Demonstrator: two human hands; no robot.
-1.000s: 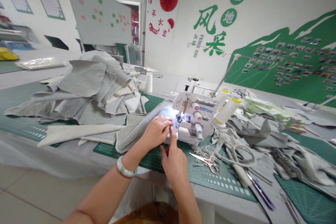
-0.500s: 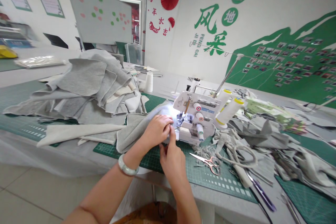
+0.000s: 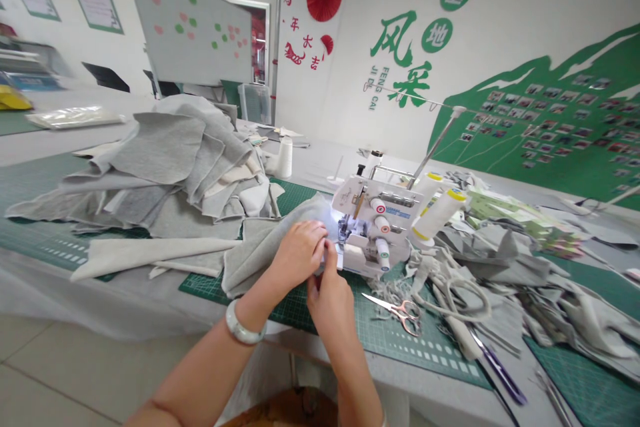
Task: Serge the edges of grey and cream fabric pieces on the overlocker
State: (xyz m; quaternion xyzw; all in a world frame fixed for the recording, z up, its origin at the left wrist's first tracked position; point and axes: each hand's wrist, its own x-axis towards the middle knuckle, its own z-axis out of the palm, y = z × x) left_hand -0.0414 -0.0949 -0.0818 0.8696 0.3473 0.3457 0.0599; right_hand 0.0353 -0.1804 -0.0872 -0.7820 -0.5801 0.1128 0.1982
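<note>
A piece of grey fabric lies in front of the lit needle area of a white overlock sewing machine. My left hand, with a pale bangle at the wrist, is closed on the fabric's near part, its fingers bent together beside the presser foot. Just below and to the right, my right hand pinches the fabric's edge, thumb and index finger close to the left fingertips. The fabric between the fingers is mostly hidden. Small scissors lie right of my right hand on the green cutting mat.
A heap of grey fabric pieces rises at the left. Thread cones stand behind the machine. Grey scraps cover the right side, with purple-handled shears near the table's front edge. A whiteboard stands behind.
Both hands stay at the fabric beside the machine, with only a very slight shift to the right. The camera view has tilted a little; nothing was let go.
</note>
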